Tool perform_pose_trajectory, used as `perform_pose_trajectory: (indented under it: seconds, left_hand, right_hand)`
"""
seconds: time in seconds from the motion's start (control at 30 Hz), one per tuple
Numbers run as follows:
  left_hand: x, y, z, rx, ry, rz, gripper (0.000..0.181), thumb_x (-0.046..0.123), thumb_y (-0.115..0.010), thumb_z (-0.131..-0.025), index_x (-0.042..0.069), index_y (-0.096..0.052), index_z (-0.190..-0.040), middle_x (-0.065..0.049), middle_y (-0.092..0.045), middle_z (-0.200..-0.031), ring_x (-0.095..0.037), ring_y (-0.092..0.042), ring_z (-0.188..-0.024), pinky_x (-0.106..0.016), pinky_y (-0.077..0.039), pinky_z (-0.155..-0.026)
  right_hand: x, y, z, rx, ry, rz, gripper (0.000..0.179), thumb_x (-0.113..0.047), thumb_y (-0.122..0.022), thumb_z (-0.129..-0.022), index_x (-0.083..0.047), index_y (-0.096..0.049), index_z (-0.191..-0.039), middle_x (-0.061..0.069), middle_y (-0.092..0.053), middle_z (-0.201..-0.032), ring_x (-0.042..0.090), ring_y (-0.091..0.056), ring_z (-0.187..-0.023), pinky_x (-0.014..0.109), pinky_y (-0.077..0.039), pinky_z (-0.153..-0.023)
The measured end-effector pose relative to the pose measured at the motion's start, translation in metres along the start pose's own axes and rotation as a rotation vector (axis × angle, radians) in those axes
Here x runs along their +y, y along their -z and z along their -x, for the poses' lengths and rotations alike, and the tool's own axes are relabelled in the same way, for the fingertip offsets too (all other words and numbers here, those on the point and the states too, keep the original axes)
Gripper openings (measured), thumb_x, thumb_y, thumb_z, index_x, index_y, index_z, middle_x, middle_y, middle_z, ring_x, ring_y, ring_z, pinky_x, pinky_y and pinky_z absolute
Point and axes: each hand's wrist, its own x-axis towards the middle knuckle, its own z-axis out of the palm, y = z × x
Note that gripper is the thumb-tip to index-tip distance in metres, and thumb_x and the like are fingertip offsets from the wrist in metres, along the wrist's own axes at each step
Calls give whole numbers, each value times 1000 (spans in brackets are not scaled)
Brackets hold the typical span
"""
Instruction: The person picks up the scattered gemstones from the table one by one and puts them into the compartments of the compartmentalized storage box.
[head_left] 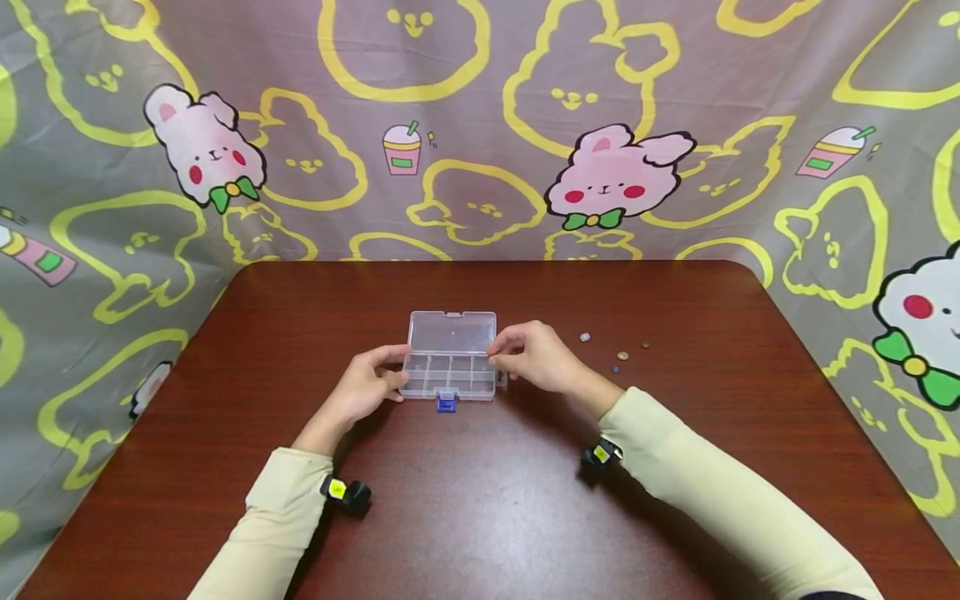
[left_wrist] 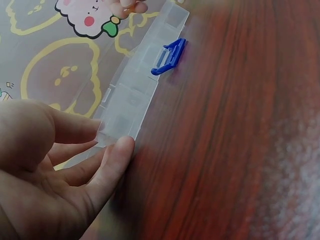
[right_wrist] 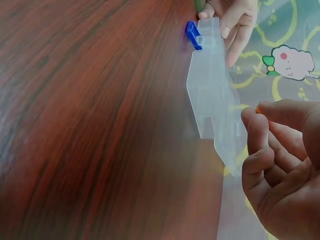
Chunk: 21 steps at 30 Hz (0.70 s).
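A clear plastic compartment box (head_left: 450, 387) lies on the table with its lid (head_left: 453, 332) raised at the back and a blue latch (head_left: 446, 403) hanging at its front. My left hand (head_left: 362, 385) grips the box's left end, thumb at the front edge and fingers behind, as the left wrist view shows. Over the right end of the box, my right hand (head_left: 538, 357) pinches a small orange piece (right_wrist: 258, 109) between thumb and index finger. Most of that piece is hidden by the fingertips.
Right of the box lie several tiny pieces: a whitish one (head_left: 585, 337), a tan one (head_left: 622, 356), a blue one (head_left: 616, 369) and an olive one (head_left: 645, 344). A cartoon-print cloth (head_left: 465, 125) hangs behind and beside the brown table (head_left: 450, 517).
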Motion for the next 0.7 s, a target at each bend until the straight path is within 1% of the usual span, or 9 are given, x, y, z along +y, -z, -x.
perform_pose_trajectory:
  seconds: [0.1, 0.23, 0.3, 0.37, 0.47, 0.53, 0.6, 0.7]
  left_hand:
    - [0, 0, 0, 2, 4, 0, 47, -10, -60, -93, -11, -50, -139, -35, -54, -132, -25, -64, -81, -32, -61, -62]
    - [0, 0, 0, 1, 9, 5, 47, -10, -60, -93, -11, -50, -139, -34, -54, -132, -24, -64, -82, -32, -61, -62]
    - [-1, 0, 0, 1, 10, 10, 47, -10, -60, -93, -11, -50, -139, -35, -54, -132, -23, -64, -82, -31, -61, -62]
    - [-1, 0, 0, 1, 11, 21, 47, -11, -59, -93, -12, -50, -139, -35, -54, -131, -23, -64, -81, -31, -61, -62]
    - [-1, 1, 1, 3, 16, 34, 47, -12, -59, -92, -12, -50, -138, -35, -54, -131, -21, -63, -81, -31, -61, -62]
    - [-1, 0, 0, 0, 17, 39, 47, -11, -60, -93, -12, -50, -139, -35, -53, -132, -21, -64, -81, -31, -61, -62]
    - [-1, 1, 0, -2, 17, 37, 47, -11, -60, -93, -12, -50, -139, -35, -53, -132, -20, -64, -82, -31, -61, -62]
    - [-2, 1, -1, -5, 15, 34, 48, -10, -60, -93, -11, -50, -140, -34, -53, -133, -20, -65, -83, -32, -61, -62]
  right_hand:
    - [-3, -4, -3, 6, 13, 9, 8, -1, -74, -88, 3, -74, -95, 10, -72, -77, 33, -65, -60, 27, -54, -54]
    - [-5, -10, -8, 0, 9, 13, 9, -1, -74, -88, 3, -75, -96, 14, -72, -78, 36, -64, -59, 25, -52, -52]
    - [-6, -13, -10, -5, -1, 11, 9, -1, -74, -88, 3, -75, -96, 13, -73, -79, 34, -62, -56, 25, -51, -50]
    - [-7, -16, -13, -10, -8, 12, 9, -1, -74, -88, 2, -75, -96, 10, -73, -78, 27, -61, -53, 24, -50, -49]
    - [-10, -21, -17, -18, 6, 30, 9, -3, -74, -88, 1, -76, -96, 4, -72, -76, 15, -57, -51, 23, -48, -48]
    - [-11, -25, -20, -21, 14, 42, 9, -3, -74, -88, 1, -76, -96, 2, -72, -75, 11, -56, -51, 22, -47, -48]
    - [-13, -28, -23, -23, 19, 46, 9, -3, -74, -88, 0, -76, -96, 2, -72, -76, 12, -58, -52, 22, -47, -49]
    - [-15, -34, -27, -23, 11, 45, 8, -4, -75, -88, -1, -77, -95, 1, -72, -77, 17, -62, -55, 22, -50, -51]
